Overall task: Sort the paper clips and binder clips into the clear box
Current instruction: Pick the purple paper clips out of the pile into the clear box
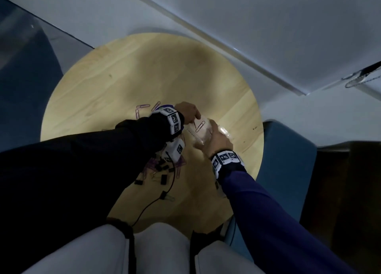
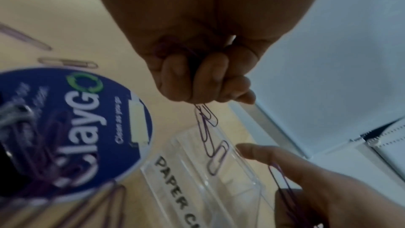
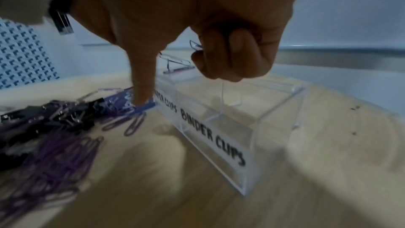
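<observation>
The clear box stands on the round wooden table, labelled PAPER CLIPS and BINDER CLIPS. My left hand hovers over the paper-clip compartment. It pinches a few purple paper clips that dangle into the compartment, where one clip lies. My right hand is at the box's near side, fingers curled round more purple clips, one finger pointing down beside the box. The binder-clip compartment looks empty.
A heap of purple paper clips and black binder clips lies near my left forearm. A round blue disc sits left of the box, with loose clips beyond it. A thin black cable crosses the table's near part.
</observation>
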The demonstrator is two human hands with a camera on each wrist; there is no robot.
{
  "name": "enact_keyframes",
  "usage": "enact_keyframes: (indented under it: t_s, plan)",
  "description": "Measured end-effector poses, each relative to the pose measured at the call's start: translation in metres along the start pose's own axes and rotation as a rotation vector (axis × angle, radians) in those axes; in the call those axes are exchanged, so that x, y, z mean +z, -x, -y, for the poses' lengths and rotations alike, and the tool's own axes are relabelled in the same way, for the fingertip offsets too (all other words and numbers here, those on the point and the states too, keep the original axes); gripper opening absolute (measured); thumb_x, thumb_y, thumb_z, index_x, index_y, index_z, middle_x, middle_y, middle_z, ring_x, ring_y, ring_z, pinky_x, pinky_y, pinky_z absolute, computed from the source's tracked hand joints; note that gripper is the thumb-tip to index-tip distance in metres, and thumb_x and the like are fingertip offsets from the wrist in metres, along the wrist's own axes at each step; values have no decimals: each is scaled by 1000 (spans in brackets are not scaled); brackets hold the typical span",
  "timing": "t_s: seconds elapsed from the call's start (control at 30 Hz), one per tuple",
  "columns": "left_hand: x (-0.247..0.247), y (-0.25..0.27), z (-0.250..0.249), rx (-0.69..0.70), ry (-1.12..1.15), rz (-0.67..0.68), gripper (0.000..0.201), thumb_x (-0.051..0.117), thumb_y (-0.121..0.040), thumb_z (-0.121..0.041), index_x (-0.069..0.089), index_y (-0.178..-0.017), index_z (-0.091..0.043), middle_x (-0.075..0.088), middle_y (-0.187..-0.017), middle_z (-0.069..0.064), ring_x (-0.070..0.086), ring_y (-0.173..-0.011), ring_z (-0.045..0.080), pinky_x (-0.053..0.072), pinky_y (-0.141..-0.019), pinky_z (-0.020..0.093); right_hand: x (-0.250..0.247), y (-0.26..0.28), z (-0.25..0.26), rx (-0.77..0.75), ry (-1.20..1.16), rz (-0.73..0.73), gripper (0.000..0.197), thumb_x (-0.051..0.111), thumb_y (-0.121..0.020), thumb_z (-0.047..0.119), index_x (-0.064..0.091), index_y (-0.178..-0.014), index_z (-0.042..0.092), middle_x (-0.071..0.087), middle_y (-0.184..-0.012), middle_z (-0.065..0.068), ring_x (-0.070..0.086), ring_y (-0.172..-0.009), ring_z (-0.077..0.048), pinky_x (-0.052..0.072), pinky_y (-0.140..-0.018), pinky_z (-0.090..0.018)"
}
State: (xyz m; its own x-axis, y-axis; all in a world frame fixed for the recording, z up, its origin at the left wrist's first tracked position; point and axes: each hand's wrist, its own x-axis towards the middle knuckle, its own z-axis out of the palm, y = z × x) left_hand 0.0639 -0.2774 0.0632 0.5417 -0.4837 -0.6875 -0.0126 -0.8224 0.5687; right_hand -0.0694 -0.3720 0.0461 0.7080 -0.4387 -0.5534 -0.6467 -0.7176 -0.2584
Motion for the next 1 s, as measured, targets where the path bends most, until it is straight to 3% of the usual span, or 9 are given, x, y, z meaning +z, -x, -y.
enact_keyframes:
  t_s: [0.07,0.17,0.27,0.37,0.57,0.7,0.8,0.9,1.0]
  plan:
    - [-3,5,6,9,-10,-7,31,42,-94,5,67,-113,2,66,-122,14,63,-84,20,41,-59,22,1,-1,-2,-5,13,-60,89,75,-73,52,24,-144,35,65,-117,-8,62,-106,-33,50,-83,-39]
    - [-4,11,14,-30,82,-9,33,39,-95,7,66,-115,1,65,-118,20,44,-56,11,37,-55,26,-5,-7,0,42,-58,-53,84,75,-70,55,35,-141,36,65,-118,-9,61,-107,-35,52,-86,-40]
    - [-2,16,16,-45,111,-54,30,39,-92,6,65,-99,-8,60,-95,10,45,-58,14,34,-49,23,-16,-14,1,102,-136,-29,78,74,-67,52,43,-138,38,63,-123,-6,60,-109,-33,52,-90,-39]
    - [2,14,16,-29,225,-146,15,46,-90,-13,56,-101,-16,65,-94,10,56,-72,23,42,-55,25,-23,-18,-1,84,-131,1,75,73,-69,49,45,-138,36,62,-126,-6,59,-112,-32,52,-92,-39]
    - [8,-5,12,-86,165,-244,26,50,-91,-36,57,-103,-14,59,-96,7,53,-80,26,41,-70,30,-24,-13,1,-40,91,-1,78,68,-71,54,40,-141,36,64,-122,-5,62,-107,-30,54,-86,-37]
    - [9,-18,8,-63,3,-278,26,51,-93,-33,60,-106,-12,60,-97,8,52,-81,26,42,-70,31,-21,-10,-7,-56,65,-11,74,65,-72,53,42,-141,37,61,-128,-3,61,-111,-29,53,-90,-38]
    - [1,-27,8,-58,-68,-311,24,44,-98,-25,57,-108,-8,61,-94,13,51,-73,27,41,-67,33,-25,-15,-17,38,-181,-30,57,61,-78,52,55,-132,34,64,-123,-4,62,-108,-28,52,-92,-37]
    - [-16,-35,18,-101,-137,-289,5,45,-98,-14,46,-96,-19,44,-69,8,36,-54,17,34,-67,30,-29,-31,-32,126,-391,-114,47,58,-81,50,65,-120,25,67,-104,-7,64,-94,-28,53,-84,-33]
    - [-29,-41,36,-164,-171,-306,11,50,-96,-10,40,-93,-15,36,-65,4,36,-58,19,32,-70,30,-37,-46,-42,141,-445,-125,23,59,-83,38,72,-97,25,67,-99,-5,64,-89,-26,47,-72,-23]
